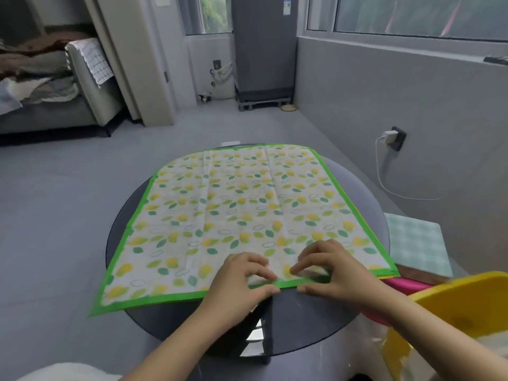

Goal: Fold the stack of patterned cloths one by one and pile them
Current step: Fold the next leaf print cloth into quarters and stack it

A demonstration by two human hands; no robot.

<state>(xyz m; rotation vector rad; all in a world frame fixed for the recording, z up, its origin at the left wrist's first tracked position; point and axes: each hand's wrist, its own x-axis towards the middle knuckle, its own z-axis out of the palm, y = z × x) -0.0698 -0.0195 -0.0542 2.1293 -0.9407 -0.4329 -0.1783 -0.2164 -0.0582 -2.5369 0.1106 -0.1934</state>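
A white cloth [236, 210] printed with yellow and green leaves and edged in bright green lies spread flat over a round dark glass table [354, 320]. Edges of other cloths peek out under its right side. My left hand [242, 281] and my right hand [327, 268] are side by side at the middle of the cloth's near edge. Each pinches the green border between curled fingers and thumb, and the edge is slightly bunched up between them.
A yellow plastic chair [461, 306] and a pink object [404, 287] stand at the right. Behind them lies a pale green checked cushion [415, 243]. A charger and white cable [384, 160] hang on the right wall. A sofa with clothes [41, 78] is at far left.
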